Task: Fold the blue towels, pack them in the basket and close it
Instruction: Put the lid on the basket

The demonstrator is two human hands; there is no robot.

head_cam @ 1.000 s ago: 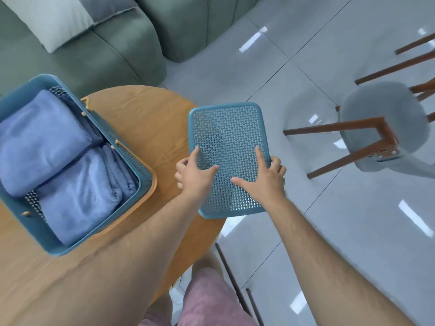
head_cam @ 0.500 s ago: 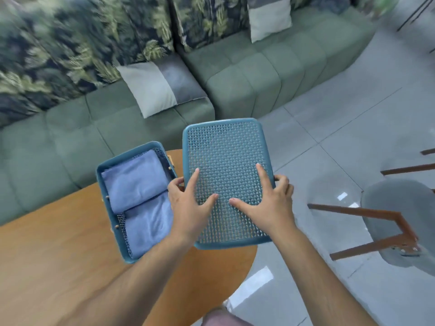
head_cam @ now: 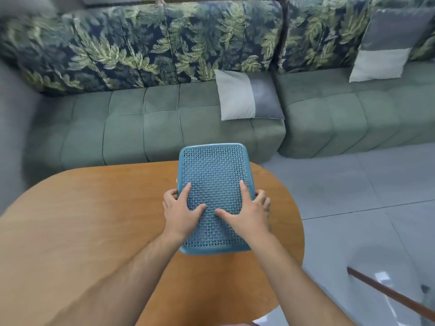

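The blue mesh lid point(head_cam: 213, 184) lies flat above the wooden table point(head_cam: 94, 220), toward the 1 o'clock part of the table top, with its far short edge reaching the table's rim. The left hand point(head_cam: 180, 209) grasps the lid at its 8 o'clock edge: thumb and index finger lie spread on the mesh, and the remaining fingers curl round the side rim. The right hand point(head_cam: 248, 214) grasps the 4 o'clock edge in the mirrored way, and the two thumb tips lie close together near the lid's centre line. The basket and towels are hidden beneath the lid, so it cannot be told whether the lid is seated. A green sofa point(head_cam: 164, 123) stands at 12 o'clock from the table, carrying one two-tone cushion point(head_cam: 244, 97) at 1 o'clock and a second cushion point(head_cam: 386, 50) at 2 o'clock. Grey floor tiles point(head_cam: 353, 196) extend at 3 o'clock.
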